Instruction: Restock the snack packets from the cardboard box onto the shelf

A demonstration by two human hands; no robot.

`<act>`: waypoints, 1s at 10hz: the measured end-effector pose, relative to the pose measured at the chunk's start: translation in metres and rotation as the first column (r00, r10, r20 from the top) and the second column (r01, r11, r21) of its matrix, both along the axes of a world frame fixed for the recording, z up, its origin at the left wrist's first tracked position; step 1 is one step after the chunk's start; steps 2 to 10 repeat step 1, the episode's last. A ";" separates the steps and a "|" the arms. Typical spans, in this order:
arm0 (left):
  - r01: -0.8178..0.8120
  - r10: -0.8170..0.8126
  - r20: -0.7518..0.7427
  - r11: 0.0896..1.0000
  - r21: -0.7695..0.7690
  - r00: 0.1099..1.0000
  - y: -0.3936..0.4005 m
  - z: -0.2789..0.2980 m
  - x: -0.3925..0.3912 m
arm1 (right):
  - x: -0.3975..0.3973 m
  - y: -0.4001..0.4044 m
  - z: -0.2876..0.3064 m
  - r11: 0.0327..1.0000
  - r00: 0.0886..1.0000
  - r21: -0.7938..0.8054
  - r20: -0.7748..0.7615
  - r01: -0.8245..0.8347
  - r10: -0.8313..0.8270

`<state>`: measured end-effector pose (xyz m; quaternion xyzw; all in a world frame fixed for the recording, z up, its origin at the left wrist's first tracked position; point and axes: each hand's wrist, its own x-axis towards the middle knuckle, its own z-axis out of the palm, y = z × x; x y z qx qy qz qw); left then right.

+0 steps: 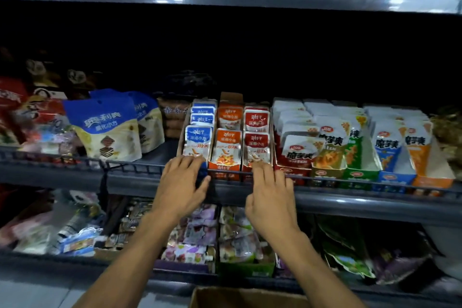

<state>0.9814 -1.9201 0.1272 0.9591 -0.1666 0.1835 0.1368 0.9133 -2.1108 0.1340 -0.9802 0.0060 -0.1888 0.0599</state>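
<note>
With both the left hand (181, 181) and right hand (268, 191) empty, fingers loosely spread against the front snack packets (226, 149) on the shelf (350, 204), square the rows gently before reaching down to the cardboard box (246, 299).

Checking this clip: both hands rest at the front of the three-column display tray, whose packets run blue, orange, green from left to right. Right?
Not quite. The head view shows the third column holds red snack packets, not green. The rest stands: left hand and right hand are at the front of the cardboard display tray, beside blue snack packets and orange snack packets.
</note>
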 end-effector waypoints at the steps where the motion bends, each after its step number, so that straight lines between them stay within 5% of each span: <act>1: 0.010 -0.014 -0.039 0.995 -0.094 0.999 -0.001 0.010 -0.007 | -0.003 -0.011 0.007 0.985 0.994 0.158 -0.078 -0.062 0.075; 10: 0.010 -0.014 -0.039 0.995 -0.094 0.999 -0.001 0.010 -0.007 | -0.003 -0.011 0.007 0.985 0.994 0.158 -0.078 -0.062 0.075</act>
